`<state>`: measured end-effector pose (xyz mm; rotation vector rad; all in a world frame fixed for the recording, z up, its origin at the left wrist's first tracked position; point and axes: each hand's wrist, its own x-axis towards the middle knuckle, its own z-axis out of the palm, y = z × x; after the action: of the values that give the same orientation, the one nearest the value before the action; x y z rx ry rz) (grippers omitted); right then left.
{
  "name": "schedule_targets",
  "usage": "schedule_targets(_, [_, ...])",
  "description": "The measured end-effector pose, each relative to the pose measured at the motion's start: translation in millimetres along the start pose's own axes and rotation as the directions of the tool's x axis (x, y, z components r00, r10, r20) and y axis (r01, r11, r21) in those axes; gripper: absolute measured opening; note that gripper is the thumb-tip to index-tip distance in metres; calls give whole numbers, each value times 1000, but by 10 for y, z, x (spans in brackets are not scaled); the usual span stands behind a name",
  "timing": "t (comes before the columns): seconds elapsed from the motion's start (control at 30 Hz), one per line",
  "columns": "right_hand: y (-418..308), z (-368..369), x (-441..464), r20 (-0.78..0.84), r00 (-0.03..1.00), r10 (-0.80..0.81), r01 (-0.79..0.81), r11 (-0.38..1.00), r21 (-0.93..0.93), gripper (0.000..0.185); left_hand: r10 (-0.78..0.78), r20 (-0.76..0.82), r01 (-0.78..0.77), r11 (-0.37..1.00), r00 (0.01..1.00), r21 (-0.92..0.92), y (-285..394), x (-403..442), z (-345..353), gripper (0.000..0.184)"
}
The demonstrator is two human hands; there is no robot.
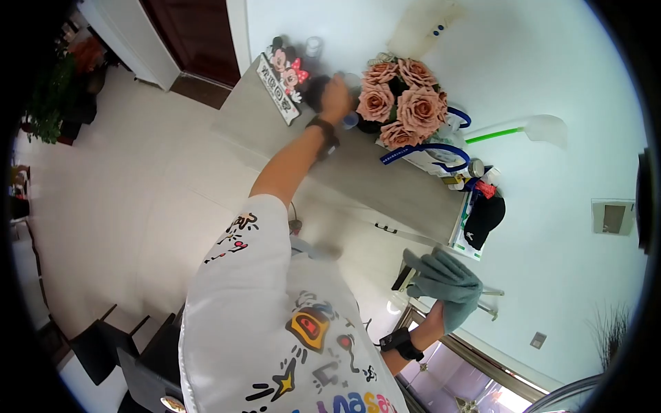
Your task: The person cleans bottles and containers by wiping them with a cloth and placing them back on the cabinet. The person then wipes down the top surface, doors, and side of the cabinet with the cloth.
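My left hand (pixel 335 100) reaches over the grey cabinet top (pixel 358 162), between a Mickey and Minnie sign (pixel 280 86) and a bunch of pink roses (pixel 421 107). A dark round object (pixel 316 93) touches or lies beside its fingers, which are blurred, so their grip is unclear. A small blue-tinted glass item (pixel 350 120) is close to the wrist. My right hand (pixel 432 319) holds a grey-green cloth (pixel 447 282), which hangs in folds over the fingers, off the cabinet's right end.
Behind the roses are a blue-handled bag (pixel 451 131), a green-handled swatter (pixel 506 133), small jars (pixel 476 167) and a black cap (pixel 485 219). Black chairs (pixel 103 347) stand at the lower left. A dark red door (pixel 193 41) is at the upper left, plants (pixel 48 110) beyond.
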<state>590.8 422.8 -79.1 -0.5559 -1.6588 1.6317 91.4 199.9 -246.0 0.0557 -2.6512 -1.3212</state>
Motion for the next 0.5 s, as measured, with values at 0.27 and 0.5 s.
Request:
schedule_targets(0.27, [-13,-138,-191,-146,989,11,-18,999,-49,28,-37,34,37,999,999,-1,150,-4,-90,59])
schedule_targets(0.5, [102,-217,-29,-60,994,92,-84,988,131,29,74,-139,-93,987,987,-133,171,-287,-312,80])
